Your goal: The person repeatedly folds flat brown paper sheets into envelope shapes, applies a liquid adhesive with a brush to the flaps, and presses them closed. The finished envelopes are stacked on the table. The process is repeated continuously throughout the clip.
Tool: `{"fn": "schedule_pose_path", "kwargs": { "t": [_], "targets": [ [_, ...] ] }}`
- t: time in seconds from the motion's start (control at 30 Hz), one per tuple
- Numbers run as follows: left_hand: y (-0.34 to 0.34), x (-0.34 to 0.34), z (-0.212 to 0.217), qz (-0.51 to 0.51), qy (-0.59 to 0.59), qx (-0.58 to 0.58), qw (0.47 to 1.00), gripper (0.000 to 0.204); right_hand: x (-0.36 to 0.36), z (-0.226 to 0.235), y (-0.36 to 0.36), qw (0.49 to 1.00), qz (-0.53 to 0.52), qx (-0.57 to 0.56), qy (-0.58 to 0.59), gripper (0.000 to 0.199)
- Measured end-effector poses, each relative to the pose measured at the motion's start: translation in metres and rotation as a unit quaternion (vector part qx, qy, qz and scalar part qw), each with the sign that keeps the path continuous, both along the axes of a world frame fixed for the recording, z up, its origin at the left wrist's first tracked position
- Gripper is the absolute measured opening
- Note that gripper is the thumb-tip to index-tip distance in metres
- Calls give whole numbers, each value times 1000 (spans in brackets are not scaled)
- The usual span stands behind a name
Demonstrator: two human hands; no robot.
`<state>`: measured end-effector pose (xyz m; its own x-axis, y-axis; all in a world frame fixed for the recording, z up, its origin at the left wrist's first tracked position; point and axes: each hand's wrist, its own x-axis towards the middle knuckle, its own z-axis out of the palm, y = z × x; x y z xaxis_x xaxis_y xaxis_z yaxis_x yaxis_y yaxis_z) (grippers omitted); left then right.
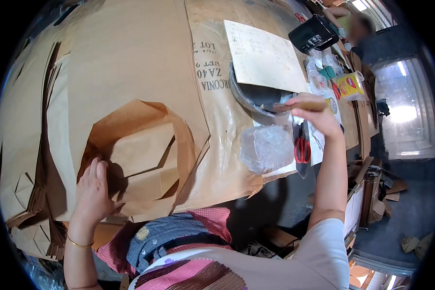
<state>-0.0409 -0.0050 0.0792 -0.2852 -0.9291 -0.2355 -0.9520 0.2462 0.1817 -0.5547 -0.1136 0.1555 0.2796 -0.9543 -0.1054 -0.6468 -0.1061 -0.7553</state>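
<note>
Head view: the left hand [93,189] is lying flat, fingers released, pressing a folded brown paper piece [139,152]. The right hand [315,112] is grasping a wooden-handled brush [295,106], its bristle end over a dark bowl [249,95] just beside it.

Brown paper sheets [130,63] cover the worktable [295,193].

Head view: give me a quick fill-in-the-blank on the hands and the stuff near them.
1. The left hand presses flat on folded brown ____.
2. The right hand holds a wooden-handled ____ over the dark bowl.
3. The scissors under the right hand have ____ handles.

Missing words: paper; brush; red
</note>
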Motion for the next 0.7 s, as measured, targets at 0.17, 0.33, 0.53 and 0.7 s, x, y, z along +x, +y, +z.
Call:
{"fn": "schedule_pose_path", "kwargs": {
  "t": [0.17,0.33,0.53,0.7],
  "targets": [
    [-3,17,-5,-46,70,-39,996,100,-20,-19,-20,948,-245,24,-204,18],
    [-6,18,3,36,214,-62,974,124,136,-23,59,882,-168,-68,-436,16],
    [-7,31,-10,23,312,40,949,137,340,-79,77,945,-41,45,-320,8],
    [-7,26,-12,13,279,-1,960,123,358,-115,64,934,0,122,-336,10]
  ]
}}
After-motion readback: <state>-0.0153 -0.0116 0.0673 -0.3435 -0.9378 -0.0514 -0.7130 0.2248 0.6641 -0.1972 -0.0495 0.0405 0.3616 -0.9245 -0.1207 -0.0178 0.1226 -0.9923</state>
